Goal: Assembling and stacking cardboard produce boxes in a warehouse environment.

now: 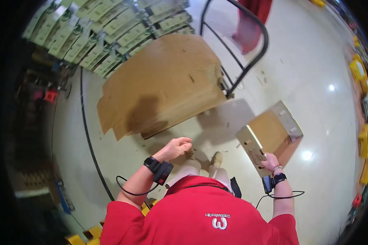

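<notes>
My right hand (270,162) is closed on the near wall of an open cardboard box (251,143), white outside and brown inside. The box hangs tilted at my right side, and its inner floor shows bare brown board. In front of my body, my left hand (178,147) has its fingers curled in, with nothing visible in them. Beyond it lies a large brown cardboard sheet (163,77) with cut corners, spread over a low cart. The left hand is apart from the sheet's near edge.
The cart's black tubular handle (267,41) rises at the far right of the sheet. Stacked pale green units (106,30) stand far left. A black cable (84,116) crosses the floor at left. Yellow bins (364,141) line the right side. Red cloth (251,28) shows beyond the handle.
</notes>
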{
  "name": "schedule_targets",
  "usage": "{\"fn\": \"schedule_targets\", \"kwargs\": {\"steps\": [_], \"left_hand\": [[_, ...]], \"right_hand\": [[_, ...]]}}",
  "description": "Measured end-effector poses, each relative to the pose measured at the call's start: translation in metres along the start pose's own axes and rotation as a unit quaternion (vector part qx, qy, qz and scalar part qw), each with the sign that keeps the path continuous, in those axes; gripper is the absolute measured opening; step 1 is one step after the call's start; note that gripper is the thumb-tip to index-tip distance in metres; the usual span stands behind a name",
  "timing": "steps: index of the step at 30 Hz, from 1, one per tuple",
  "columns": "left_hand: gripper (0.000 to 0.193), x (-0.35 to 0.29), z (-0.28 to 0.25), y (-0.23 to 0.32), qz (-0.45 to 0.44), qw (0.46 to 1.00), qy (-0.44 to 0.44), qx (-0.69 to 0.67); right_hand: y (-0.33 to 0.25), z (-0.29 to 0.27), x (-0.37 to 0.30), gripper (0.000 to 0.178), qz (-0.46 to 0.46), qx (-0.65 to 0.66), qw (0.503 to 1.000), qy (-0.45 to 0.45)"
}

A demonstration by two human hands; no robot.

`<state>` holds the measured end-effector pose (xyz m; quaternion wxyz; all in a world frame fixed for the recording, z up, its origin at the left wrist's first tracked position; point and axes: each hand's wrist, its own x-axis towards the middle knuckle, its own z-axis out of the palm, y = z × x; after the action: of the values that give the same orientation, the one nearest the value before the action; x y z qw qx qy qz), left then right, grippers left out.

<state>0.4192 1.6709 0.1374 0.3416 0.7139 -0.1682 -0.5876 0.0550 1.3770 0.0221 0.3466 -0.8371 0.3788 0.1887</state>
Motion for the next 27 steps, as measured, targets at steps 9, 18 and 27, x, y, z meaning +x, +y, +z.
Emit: {"fn": "schedule_targets", "kwargs": {"steps": [9,18,27], "left_hand": [[0.045,0.008,-0.106,-0.091,-0.051,0.925,0.267,-0.267],[0.042,0.067,-0.222,-0.196,-0.066,0.847,0.354,-0.391],[0.028,0.079,-0.241,-0.168,0.042,0.916,0.263,-0.301]], "right_hand": [[-0.107,-0.007,0.137,0.059,-0.045,0.008,0.992,0.116],[-0.367,0.003,0.328,0.049,-0.031,0.015,0.977,0.209],[-0.397,0.007,0.363,0.045,0.026,-0.138,0.947,0.290]]}}
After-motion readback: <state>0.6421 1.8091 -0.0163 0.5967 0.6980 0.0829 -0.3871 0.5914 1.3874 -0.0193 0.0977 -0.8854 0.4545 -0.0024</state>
